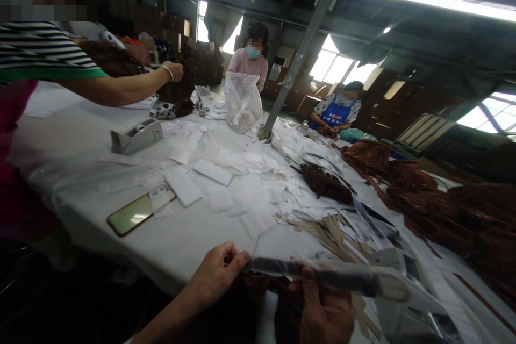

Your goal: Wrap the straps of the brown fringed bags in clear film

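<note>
A long dark strap wrapped in translucent film (342,275) stretches across in front of me, above the near edge of the table. My left hand (215,271) pinches its left end between thumb and fingers. Further right, my right hand (322,306) is closed around the strap from below, thumb on top. Past that hand, the wrapped strap runs on to a pale, blurred end. Beneath the strap hangs dark brown material (262,285), mostly in shadow, and I cannot make out its full shape.
White paper pieces (258,209) cover the white table. Near me lie a phone (139,209), a tape dispenser (137,134), brown paper strips (330,231) and a dark brown bag (326,183). Brown material is heaped right. A slanted post (302,48) rises mid-table. Several co-workers stand around; a striped sleeve (40,48) reaches in left.
</note>
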The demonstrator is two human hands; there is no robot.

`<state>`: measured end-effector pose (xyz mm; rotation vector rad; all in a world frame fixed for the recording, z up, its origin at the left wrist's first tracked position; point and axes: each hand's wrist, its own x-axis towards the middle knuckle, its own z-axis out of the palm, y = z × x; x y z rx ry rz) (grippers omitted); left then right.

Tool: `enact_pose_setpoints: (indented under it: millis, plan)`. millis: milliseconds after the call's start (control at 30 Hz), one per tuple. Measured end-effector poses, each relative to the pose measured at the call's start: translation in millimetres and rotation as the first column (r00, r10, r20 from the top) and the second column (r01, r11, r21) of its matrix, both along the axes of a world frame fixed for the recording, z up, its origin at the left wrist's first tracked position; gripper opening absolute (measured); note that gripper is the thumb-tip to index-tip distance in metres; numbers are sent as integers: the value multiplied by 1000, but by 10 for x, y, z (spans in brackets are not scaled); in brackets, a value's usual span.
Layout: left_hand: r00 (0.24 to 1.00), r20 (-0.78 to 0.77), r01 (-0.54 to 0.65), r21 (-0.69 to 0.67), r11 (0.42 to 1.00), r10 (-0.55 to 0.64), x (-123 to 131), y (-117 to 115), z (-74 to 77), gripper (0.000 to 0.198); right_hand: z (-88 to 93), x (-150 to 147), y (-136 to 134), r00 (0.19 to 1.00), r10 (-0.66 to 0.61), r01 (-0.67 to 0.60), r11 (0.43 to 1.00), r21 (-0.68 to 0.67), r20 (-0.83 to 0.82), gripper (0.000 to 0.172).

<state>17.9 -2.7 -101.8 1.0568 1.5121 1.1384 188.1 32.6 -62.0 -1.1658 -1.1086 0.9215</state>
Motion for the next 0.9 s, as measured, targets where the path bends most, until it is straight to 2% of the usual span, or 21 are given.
enact_pose_setpoints:
  millis: [233, 367, 500, 667, 733, 900]
  plan:
    - [997, -19, 79, 5, 997, -79, -36, 58, 53, 32, -99, 41, 27, 999, 34, -34, 999, -20, -1, 44]
    - [999, -27, 24, 51, 998, -22, 33, 69, -10, 27, -98, 52, 73, 980, 89, -104, 992, -76, -176, 46]
    - [999, -28, -45, 84, 995, 47, 137, 56, -99, 24, -30, 33, 119, 916, 150, -219, 965, -148, -372, 49]
    - [985, -110, -119, 121, 985, 133, 193, 43, -268, 26, 60, 59, 189, 868, 104, -210, 963, -170, -485, 44]
    - [978, -118, -155, 137, 978, 171, 207, 48, -367, 26, 89, 80, 236, 881, 110, -194, 971, -140, -460, 42]
    - [972, -94, -191, 212, 958, 215, 314, 18, -628, 28, 114, 64, 301, 954, 57, -94, 989, -112, -294, 52]
